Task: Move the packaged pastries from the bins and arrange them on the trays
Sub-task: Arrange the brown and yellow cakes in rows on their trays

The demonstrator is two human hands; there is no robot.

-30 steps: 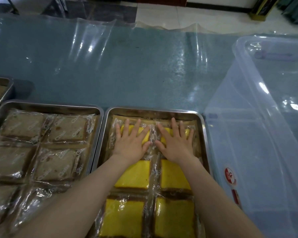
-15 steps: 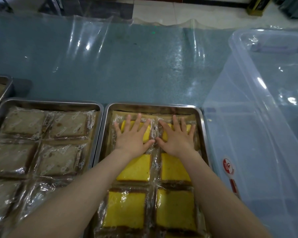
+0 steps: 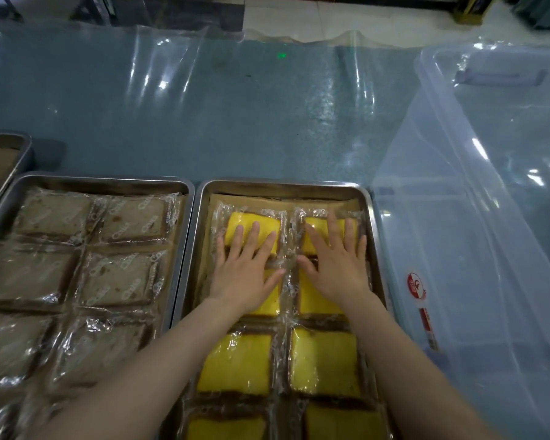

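A steel tray (image 3: pixel 283 185) in the middle holds wrapped yellow pastries in two columns. My left hand (image 3: pixel 245 268) lies flat, fingers spread, across the far-left yellow pastry (image 3: pixel 251 225) and the one behind it. My right hand (image 3: pixel 337 265) lies flat the same way over the far-right yellow pastry (image 3: pixel 315 225) and the one nearer me. Neither hand grips anything. Nearer me, more yellow pastries (image 3: pixel 235 363) fill the tray. A clear plastic bin (image 3: pixel 489 249) stands to the right, and I see no pastries in it.
A second steel tray (image 3: pixel 108 181) on the left holds several wrapped brown pastries (image 3: pixel 134 219). The corner of a third tray (image 3: pixel 10 144) shows at the far left. The blue table (image 3: pixel 204 106) beyond the trays is covered in clear plastic sheeting.
Both hands have slid back toward me along the tray, uncovering more of the two far yellow pastries. The view has tilted slightly.
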